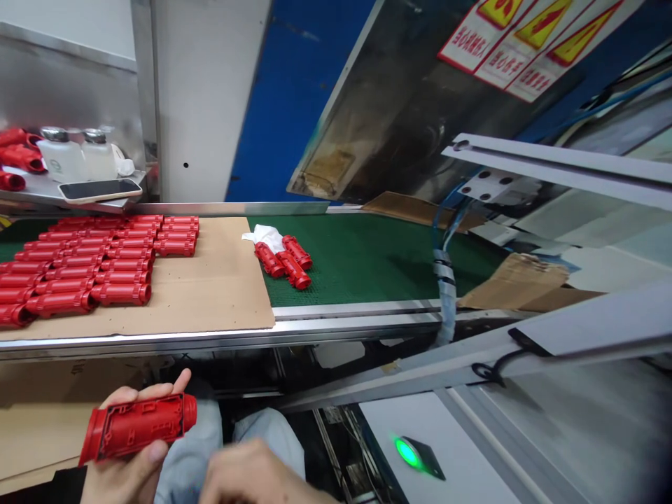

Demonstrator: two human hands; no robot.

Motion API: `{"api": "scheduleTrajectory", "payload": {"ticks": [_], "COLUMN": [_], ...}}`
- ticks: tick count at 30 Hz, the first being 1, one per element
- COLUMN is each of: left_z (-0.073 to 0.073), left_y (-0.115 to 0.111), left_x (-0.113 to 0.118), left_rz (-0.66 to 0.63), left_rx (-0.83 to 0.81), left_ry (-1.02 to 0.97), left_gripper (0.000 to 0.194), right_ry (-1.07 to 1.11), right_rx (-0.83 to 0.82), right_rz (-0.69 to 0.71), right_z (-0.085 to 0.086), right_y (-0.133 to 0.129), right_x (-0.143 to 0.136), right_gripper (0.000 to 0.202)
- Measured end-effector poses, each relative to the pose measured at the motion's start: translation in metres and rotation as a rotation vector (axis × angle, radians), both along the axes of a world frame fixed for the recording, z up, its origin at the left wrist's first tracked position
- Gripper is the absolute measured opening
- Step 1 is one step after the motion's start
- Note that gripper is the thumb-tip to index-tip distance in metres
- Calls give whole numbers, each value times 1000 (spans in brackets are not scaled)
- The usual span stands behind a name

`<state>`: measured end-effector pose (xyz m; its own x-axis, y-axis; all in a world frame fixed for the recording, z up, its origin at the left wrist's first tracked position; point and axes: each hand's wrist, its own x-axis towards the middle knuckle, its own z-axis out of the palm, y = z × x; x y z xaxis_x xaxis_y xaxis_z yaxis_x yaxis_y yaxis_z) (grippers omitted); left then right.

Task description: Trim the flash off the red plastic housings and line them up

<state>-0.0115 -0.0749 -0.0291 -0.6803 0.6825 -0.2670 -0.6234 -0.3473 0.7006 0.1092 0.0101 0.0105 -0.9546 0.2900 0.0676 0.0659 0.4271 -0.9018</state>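
Observation:
My left hand (134,476) is closed around a red plastic tubular housing (141,425). The thumb lies along its near side and the other fingers reach behind it. Moulded ribs and a dark line around the edge show on the side facing me, and a round collar sits at each end. Low in the view, to the right of that housing and apart from it, my right hand (257,472) is blurred with its fingers bent downward. Its fingertips are smeared and partly cut off, so whether it holds anything cannot be made out.
Rows of red housings (68,302) lie on a cardboard sheet (210,294) over a green conveyor belt (362,259). Several more and a white cloth (267,236) lie on the belt. A phone (99,190) and white bottles (63,157) stand on a shelf. A grey beam (420,378) crosses at right.

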Motion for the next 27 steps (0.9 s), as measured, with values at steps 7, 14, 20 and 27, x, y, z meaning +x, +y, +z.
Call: {"api": "scheduleTrajectory", "payload": {"ticks": [7,14,20,27], "left_z": [12,-6,-3,20], "left_y": [5,5,5,2], "left_x": [17,8,2,16], "left_rz": [174,133,-7,51], "left_rx": [-19,85,18,-102], "left_ry": [221,483,33,-44], "left_gripper": [39,34,39,51], "right_ry": [234,212,67,-13], "right_rx": [188,295,-149,-100], "right_rz": [-364,-305,284,-343], "right_z": [2,-4,4,28], "right_y": [6,0,9,16], "right_x": [-17,-17,4,-4], "right_gripper": [13,16,38,18]}}
